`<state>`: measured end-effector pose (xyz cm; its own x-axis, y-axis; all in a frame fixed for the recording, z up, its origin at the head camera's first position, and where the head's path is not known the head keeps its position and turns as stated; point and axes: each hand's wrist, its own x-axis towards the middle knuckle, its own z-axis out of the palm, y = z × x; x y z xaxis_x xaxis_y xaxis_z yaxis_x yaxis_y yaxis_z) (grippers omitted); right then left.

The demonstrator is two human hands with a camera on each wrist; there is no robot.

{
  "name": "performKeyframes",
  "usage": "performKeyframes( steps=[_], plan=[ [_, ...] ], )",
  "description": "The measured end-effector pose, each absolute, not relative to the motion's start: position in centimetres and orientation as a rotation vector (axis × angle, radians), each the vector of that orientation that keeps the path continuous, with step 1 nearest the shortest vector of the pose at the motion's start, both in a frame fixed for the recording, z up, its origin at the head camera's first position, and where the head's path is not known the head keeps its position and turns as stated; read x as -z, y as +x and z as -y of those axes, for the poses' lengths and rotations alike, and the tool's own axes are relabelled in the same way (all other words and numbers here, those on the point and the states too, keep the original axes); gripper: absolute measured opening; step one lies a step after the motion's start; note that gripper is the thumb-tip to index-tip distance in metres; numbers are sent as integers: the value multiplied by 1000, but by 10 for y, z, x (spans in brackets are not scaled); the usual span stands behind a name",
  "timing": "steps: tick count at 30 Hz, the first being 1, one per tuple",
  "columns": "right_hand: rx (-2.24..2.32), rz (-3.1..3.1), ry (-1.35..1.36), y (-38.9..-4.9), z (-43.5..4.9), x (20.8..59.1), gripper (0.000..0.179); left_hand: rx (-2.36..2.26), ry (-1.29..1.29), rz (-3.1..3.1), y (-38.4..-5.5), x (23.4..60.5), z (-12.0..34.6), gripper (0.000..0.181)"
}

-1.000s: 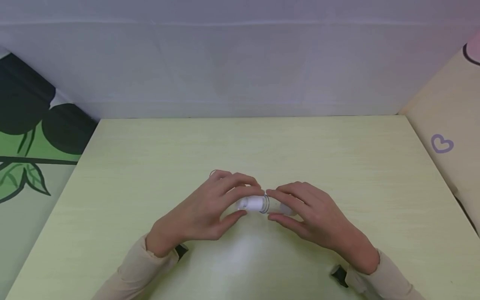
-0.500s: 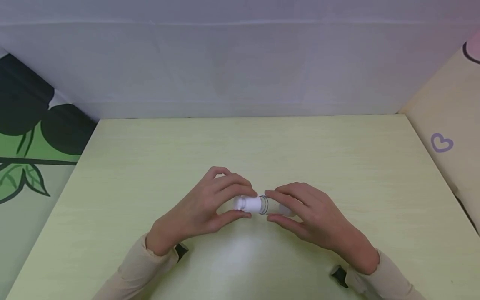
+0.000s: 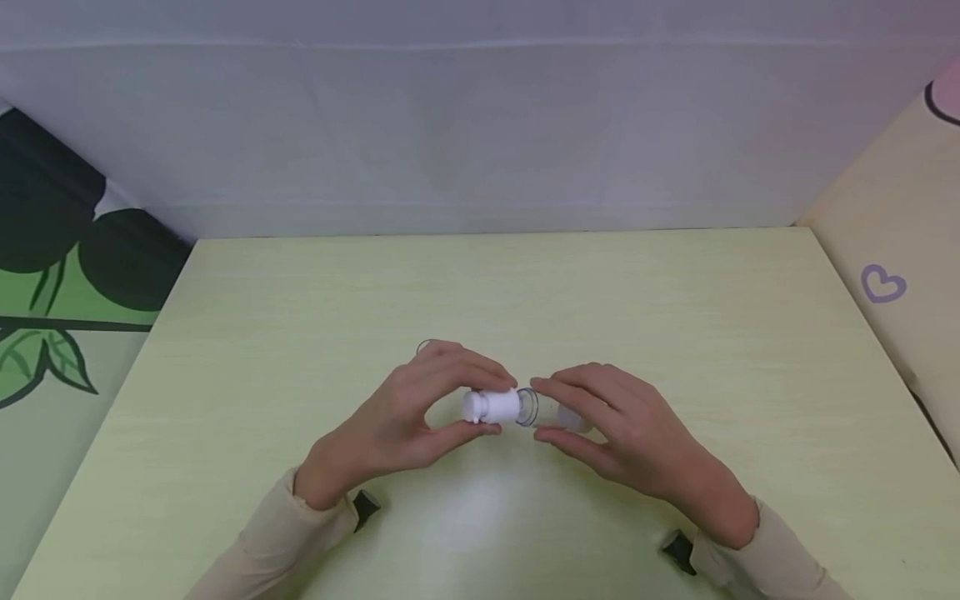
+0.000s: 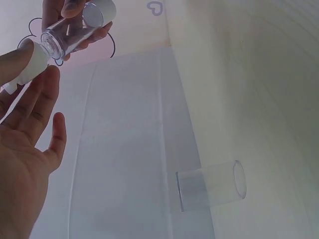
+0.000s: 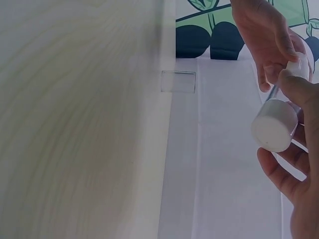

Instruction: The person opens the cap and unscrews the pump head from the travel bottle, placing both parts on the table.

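Note:
In the head view my left hand (image 3: 408,417) pinches the white pump top (image 3: 491,407) of a small bottle between thumb and fingers. My right hand (image 3: 637,433) grips the clear body (image 3: 546,410) of that bottle, which lies sideways with its top toward the left. A clear ridged neck (image 4: 52,46) shows between the white top and the body in the left wrist view. The bottle's white base (image 5: 274,127) faces the right wrist camera. A clear open cylinder (image 4: 212,186) stands on the table; in the head view my left hand hides most of it.
The pale wooden table (image 3: 675,317) ends at a grey-white backdrop (image 3: 480,133). Side panels stand left and right, the left one with a dark and green print (image 3: 45,200), the right one with a purple heart (image 3: 883,284). A dark wrist device (image 3: 678,550) sits beneath the right sleeve.
My left fingers have shifted their hold on the white top, which has moved slightly left and shows more plainly. The right hand has kept its place on the bottle body.

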<state>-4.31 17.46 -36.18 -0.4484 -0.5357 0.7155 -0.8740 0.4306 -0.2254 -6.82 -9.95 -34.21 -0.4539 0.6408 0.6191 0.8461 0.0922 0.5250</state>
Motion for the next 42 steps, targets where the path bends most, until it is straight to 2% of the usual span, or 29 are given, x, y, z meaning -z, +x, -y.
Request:
performKeyframes(
  steps=[12,18,28,33,42],
  plan=[
    [-845,2202,1168,-44,-180,364,41,1195,-1468,2067,-71,335,100,33],
    [-848,2215,1157,-44,-184,366,42,1109,-1432,2096,-74,336,100,37],
    [-859,2247,1133,-40,-191,367,42,845,-1280,2343,-81,337,98,33],
    [-864,2256,1110,-37,-194,367,43,690,-1218,2407,-86,341,97,38],
    [-829,2266,1099,-33,-196,368,43,601,-1138,2492,-92,352,95,37]
  ],
)
